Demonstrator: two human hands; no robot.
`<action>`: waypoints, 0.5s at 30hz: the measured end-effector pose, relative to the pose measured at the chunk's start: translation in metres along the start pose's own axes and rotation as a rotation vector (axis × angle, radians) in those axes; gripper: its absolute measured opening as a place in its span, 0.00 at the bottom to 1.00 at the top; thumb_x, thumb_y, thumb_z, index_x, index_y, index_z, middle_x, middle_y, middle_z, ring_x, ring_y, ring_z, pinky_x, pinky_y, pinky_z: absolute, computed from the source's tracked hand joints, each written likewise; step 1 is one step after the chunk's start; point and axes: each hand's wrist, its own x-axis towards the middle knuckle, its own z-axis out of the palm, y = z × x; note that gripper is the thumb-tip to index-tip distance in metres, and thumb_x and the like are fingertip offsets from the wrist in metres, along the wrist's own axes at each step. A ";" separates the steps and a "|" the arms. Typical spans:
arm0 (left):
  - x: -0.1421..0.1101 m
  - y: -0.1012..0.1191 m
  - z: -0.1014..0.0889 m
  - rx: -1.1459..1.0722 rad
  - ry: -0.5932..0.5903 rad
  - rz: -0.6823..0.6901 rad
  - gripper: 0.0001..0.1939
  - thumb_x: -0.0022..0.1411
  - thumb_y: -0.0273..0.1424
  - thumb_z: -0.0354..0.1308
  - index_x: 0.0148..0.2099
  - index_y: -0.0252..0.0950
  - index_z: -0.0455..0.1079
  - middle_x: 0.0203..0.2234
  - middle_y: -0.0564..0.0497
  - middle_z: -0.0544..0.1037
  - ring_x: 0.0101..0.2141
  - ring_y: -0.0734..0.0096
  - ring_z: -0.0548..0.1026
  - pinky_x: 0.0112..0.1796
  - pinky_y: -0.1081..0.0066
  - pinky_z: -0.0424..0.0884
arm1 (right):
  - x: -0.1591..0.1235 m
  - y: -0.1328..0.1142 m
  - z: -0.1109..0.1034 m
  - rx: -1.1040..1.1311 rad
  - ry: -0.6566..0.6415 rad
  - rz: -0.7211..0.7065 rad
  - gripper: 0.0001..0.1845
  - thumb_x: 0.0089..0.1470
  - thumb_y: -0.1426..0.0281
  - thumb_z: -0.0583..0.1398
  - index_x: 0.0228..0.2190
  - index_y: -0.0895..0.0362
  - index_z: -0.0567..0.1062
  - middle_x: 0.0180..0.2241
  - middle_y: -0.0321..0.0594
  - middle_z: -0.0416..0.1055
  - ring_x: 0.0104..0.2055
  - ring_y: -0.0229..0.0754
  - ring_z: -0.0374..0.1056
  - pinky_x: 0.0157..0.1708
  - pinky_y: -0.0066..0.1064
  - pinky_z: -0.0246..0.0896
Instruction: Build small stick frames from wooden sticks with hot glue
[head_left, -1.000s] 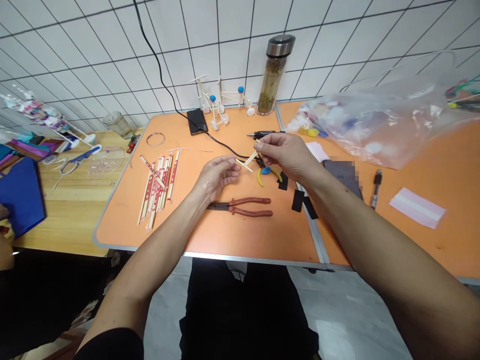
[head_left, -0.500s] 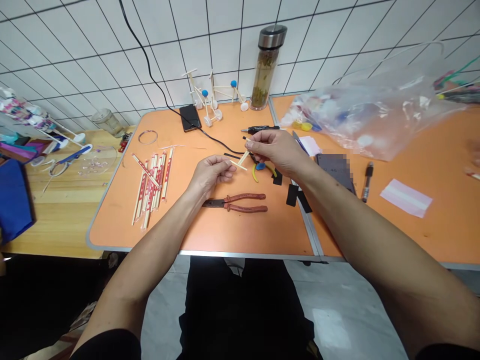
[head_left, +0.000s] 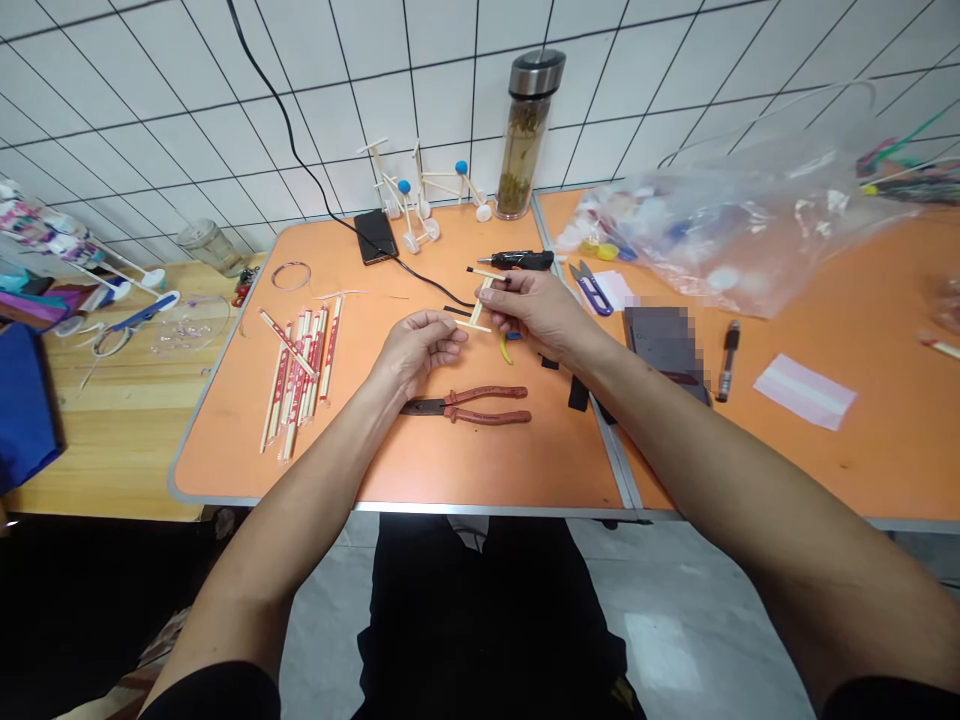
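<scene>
Between my hands is a small frame of pale wooden sticks (head_left: 480,306), shaped like an H, with a dark tip on its upper bar. My left hand (head_left: 424,350) pinches the left end of its lower bar. With thumb and fingers, my right hand (head_left: 529,308) grips the frame's middle and upper part. Under my hands, red-handled pliers (head_left: 480,404) lie on the table. A yellow-handled tool (head_left: 506,349) is partly hidden beneath my right hand. Just beyond that hand rests a black pen-shaped tool with a pointed metal tip (head_left: 517,260).
Wrapped chopsticks (head_left: 300,375) lie at left near a wire coil (head_left: 291,276). Stick models with blue balls (head_left: 427,190), a phone (head_left: 376,237) and a glass bottle (head_left: 521,150) stand behind. Rightward are thread snips (head_left: 592,290), a dark box (head_left: 664,345), a marker (head_left: 727,360) and a plastic bag (head_left: 720,235).
My right hand has turned and shifted slightly down and left, closer around the stick frame. The frame's upper bar now shows more fully. The thread snips have come into fuller view.
</scene>
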 end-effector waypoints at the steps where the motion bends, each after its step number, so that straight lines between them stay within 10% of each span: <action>1: 0.000 -0.001 0.000 0.003 -0.002 0.002 0.07 0.67 0.22 0.68 0.35 0.32 0.76 0.27 0.47 0.85 0.21 0.78 0.78 0.28 0.78 0.76 | 0.000 0.000 0.000 0.003 0.005 0.007 0.29 0.40 0.50 0.84 0.29 0.53 0.79 0.26 0.33 0.72 0.26 0.33 0.64 0.23 0.28 0.59; 15: -0.003 0.014 -0.009 0.256 -0.025 0.276 0.15 0.58 0.39 0.79 0.43 0.37 0.83 0.36 0.48 0.86 0.31 0.74 0.78 0.33 0.76 0.73 | -0.005 -0.003 0.002 -0.286 -0.136 0.085 0.24 0.46 0.50 0.80 0.26 0.53 0.79 0.22 0.32 0.66 0.24 0.35 0.54 0.24 0.32 0.44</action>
